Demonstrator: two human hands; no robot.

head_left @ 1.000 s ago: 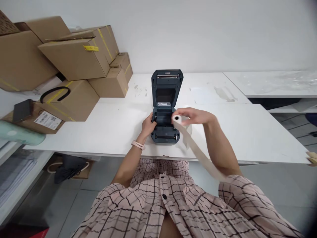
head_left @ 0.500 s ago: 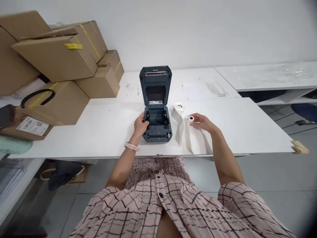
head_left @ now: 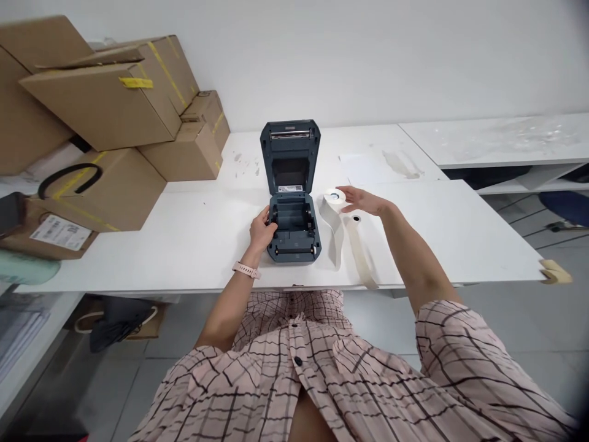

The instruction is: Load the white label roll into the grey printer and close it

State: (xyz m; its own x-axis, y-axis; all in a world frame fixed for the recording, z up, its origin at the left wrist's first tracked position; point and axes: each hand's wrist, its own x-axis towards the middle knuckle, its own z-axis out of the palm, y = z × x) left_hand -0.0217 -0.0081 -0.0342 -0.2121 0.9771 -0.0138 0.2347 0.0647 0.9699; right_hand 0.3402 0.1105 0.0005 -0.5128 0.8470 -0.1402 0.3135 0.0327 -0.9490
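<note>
Now reaches with the right hand (head_left: pixel 363 199) toward the paper roll (head_left: pixel 332 199), fingers spread and almost flat, tips at the roll's right side. Cannot tell whether touching or just short. Grips nothing with that hand.

Finds the roll standing on end on the white table (head_left: pixel 460 233), just right of the printer (head_left: pixel 293 230), with a tail of paper running toward the near edge. Notes a smaller core (head_left: pixel 355 218) just near-right of the roll, below the reaching hand, with its own paper strip (head_left: pixel 362 261) draped over the near edge.

Steadies the printer with the left hand (head_left: pixel 262 230), fingers curled over the left wall and into the bay. Shows the lid (head_left: pixel 291 153) tilted up and back, the bay bare, no roll between the holders.

Reads, as a judgement, as the reach for the roll, with loading not yet begun. Calls next for closing the fingers around the roll's rim, keeping the loose tail from snagging, and carrying it left over the printer wall into the bay.

Leaves the cardboard boxes (head_left: pixel 101 104) stacked far left, well apart.
</note>
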